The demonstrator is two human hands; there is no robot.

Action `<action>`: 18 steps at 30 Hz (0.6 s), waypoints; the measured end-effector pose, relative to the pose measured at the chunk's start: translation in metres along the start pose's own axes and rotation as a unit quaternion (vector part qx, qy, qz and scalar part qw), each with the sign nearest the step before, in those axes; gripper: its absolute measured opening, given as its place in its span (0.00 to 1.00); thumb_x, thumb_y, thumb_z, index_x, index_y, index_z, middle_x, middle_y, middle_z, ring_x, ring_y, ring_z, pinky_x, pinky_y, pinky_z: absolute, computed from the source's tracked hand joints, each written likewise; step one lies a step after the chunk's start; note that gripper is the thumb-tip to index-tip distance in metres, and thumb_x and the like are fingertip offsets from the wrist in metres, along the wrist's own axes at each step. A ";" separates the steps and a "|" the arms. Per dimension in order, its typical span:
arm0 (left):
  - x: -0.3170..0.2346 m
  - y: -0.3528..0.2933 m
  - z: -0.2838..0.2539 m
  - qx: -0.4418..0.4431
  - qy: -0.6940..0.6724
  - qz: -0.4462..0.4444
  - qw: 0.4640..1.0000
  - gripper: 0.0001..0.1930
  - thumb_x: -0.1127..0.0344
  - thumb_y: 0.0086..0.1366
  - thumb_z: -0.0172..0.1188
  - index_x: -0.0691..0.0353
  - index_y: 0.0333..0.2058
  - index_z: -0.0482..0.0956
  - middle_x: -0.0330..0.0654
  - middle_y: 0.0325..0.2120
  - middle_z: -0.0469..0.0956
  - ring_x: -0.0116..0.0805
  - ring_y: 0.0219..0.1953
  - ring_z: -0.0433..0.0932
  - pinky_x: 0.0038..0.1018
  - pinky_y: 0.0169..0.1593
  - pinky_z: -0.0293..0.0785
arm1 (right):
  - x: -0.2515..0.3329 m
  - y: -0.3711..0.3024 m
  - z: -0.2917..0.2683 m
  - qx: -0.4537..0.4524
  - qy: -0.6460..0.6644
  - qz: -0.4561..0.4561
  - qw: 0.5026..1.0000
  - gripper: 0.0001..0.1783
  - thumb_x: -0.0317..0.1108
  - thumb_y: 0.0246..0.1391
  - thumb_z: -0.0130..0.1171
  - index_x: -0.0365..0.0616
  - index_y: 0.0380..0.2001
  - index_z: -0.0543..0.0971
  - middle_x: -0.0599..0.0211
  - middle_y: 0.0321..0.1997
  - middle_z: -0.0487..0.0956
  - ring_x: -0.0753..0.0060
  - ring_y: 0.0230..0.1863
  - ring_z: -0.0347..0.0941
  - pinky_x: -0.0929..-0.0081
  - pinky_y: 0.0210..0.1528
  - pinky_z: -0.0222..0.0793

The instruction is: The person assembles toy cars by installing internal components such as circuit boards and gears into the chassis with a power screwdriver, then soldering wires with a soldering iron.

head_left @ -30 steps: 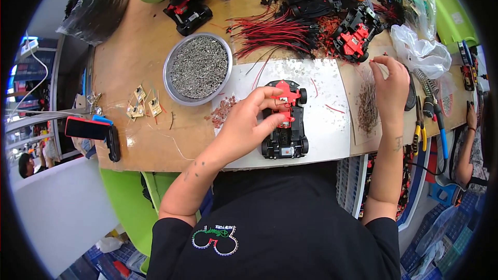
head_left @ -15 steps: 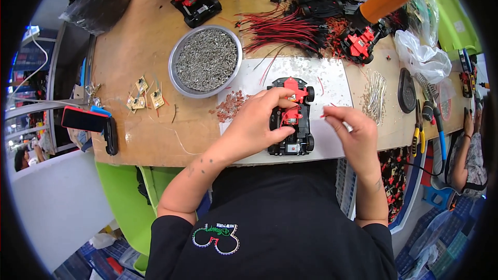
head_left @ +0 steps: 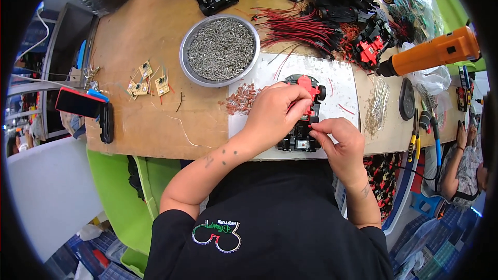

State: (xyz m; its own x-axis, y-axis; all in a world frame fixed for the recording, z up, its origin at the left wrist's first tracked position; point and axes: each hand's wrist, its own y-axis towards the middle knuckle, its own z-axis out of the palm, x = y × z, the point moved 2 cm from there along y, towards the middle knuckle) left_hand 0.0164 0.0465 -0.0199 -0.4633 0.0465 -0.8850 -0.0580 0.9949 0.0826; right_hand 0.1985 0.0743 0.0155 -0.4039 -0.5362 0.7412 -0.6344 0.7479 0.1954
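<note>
A black toy car chassis [head_left: 284, 144] with a red centre part [head_left: 310, 84] lies on a white sheet [head_left: 342, 93] at the table's near edge. My left hand [head_left: 277, 111] comes over it from the left, thumb and fingers closed at its red middle and hiding much of it. My right hand [head_left: 340, 140] is at the chassis's right side, thumb and forefinger pinched on a small red piece, mostly covered by the fingertips. A short red wire [head_left: 346, 110] lies on the sheet beyond my right hand.
A metal bowl of screws [head_left: 220, 49] stands behind my left hand, near scattered small reddish parts [head_left: 241, 98]. Red and black wires [head_left: 301, 26] lie farther back. An orange power screwdriver [head_left: 436, 53] hangs over the right side. Small circuit boards [head_left: 148, 80] and a phone [head_left: 79, 102] are left.
My right hand has come in from the right to the chassis's side. My left thumb and fingers have drawn together over it. The orange screwdriver has swung right and nearer; the view has shifted slightly.
</note>
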 end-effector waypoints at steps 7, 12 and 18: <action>-0.012 -0.015 -0.012 -0.253 0.101 0.095 0.957 0.22 0.73 0.56 0.66 0.64 0.50 0.74 0.40 0.36 0.79 0.44 0.43 0.76 0.33 0.48 0.71 | 0.000 -0.004 -0.001 -0.022 0.006 0.031 0.999 0.08 0.22 0.47 0.67 0.42 0.33 0.83 0.63 0.32 0.82 0.61 0.33 0.77 0.69 0.37 0.72; -0.023 -0.047 -0.010 -0.137 0.215 0.141 0.957 0.13 0.63 0.47 0.73 0.50 0.34 0.84 0.30 0.36 0.78 0.37 0.43 0.73 0.39 0.51 0.57 | -0.001 -0.004 0.000 -0.004 0.016 -0.001 1.000 0.08 0.22 0.48 0.67 0.42 0.33 0.83 0.64 0.33 0.83 0.62 0.34 0.78 0.70 0.38 0.73; -0.017 -0.059 0.002 -0.145 0.228 0.213 0.939 0.10 0.66 0.48 0.71 0.52 0.32 0.84 0.28 0.33 0.79 0.35 0.43 0.75 0.41 0.49 0.57 | 0.006 -0.004 0.004 0.022 0.077 0.009 0.997 0.08 0.23 0.47 0.69 0.41 0.33 0.83 0.63 0.34 0.84 0.64 0.36 0.79 0.72 0.39 0.74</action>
State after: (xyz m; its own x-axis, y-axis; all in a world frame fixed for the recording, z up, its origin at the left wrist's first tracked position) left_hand 0.0297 -0.0127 -0.0108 -0.8256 0.3259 -0.4607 0.0102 0.8249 0.5652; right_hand 0.1964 0.0666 0.0165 -0.3114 -0.4536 0.8350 -0.6577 0.7371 0.1551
